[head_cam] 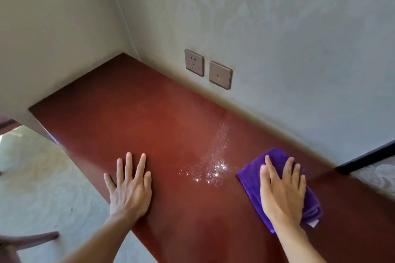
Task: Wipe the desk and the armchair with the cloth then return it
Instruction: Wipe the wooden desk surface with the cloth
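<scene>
Bare desk (132, 113) beyond white specks (213, 166)

Soft, even daylight; glare sparkles off the droplets (213, 166) on the tabletop (132, 117), wide-angle bending warps the edges, and the lower-left corner is blurred

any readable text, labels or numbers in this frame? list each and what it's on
None readable.
Cloth has a small white tag at its near corner: too small and blurred to read.
Two wall plates, a socket and a second plate: only slots and a small mark, no lettering visible.
Desk: no text.
</scene>
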Available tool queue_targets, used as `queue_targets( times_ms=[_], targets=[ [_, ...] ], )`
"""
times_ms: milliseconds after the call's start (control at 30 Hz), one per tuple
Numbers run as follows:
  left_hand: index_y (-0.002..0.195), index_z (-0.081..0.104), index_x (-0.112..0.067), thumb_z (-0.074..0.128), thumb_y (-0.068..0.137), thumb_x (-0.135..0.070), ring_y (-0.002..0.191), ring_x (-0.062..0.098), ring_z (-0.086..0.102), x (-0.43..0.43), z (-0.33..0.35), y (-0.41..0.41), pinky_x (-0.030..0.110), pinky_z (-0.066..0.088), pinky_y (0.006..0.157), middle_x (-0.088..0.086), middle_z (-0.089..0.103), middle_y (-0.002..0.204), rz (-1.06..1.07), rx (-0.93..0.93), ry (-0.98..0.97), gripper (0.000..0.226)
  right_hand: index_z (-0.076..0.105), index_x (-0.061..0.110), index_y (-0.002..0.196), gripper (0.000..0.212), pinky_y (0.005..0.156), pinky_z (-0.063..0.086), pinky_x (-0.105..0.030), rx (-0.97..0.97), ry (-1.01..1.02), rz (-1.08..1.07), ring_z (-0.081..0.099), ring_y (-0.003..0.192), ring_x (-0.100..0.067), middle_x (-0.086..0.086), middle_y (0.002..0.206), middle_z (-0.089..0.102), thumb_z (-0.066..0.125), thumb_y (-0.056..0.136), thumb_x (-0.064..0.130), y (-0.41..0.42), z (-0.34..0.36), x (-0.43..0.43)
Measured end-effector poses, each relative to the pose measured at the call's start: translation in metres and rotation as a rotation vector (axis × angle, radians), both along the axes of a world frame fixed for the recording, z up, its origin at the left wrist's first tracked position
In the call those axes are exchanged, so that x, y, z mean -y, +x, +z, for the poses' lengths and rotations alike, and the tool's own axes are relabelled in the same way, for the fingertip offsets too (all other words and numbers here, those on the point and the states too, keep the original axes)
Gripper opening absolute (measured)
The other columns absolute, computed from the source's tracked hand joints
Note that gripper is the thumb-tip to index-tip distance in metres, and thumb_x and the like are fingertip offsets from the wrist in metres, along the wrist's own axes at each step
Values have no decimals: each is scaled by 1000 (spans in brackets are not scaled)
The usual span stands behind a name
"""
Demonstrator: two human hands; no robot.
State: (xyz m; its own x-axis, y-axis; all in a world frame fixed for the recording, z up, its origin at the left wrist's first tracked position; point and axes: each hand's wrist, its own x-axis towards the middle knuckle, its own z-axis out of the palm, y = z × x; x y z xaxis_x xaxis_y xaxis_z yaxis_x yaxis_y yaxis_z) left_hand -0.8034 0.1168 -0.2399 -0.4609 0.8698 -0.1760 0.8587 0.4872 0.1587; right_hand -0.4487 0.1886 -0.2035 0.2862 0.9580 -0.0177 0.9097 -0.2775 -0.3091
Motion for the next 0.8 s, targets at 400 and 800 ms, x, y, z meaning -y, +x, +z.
queue_targets(
  times_ms=[400,800],
  targets=[
    [162,-2,-44,3,100,-57,159,24,-13,4,-7,-2,61,-4,125,-1,-4,174,-3,-13,54,63,30,32,156,65,123,11,-53,189,-53,22,14,152,-41,-26,164,16,21,99,61,-58,-24,-26],
    [161,1,-46,6,100,-57,159,21,-12,4,-5,0,60,-2,126,-4,-3,174,-5,-4,87,63,17,16,160,82,125,12,-49,120,21,250,15,153,-33,-22,164,19,11,96,67,-108,-25,-93]
  ],
)
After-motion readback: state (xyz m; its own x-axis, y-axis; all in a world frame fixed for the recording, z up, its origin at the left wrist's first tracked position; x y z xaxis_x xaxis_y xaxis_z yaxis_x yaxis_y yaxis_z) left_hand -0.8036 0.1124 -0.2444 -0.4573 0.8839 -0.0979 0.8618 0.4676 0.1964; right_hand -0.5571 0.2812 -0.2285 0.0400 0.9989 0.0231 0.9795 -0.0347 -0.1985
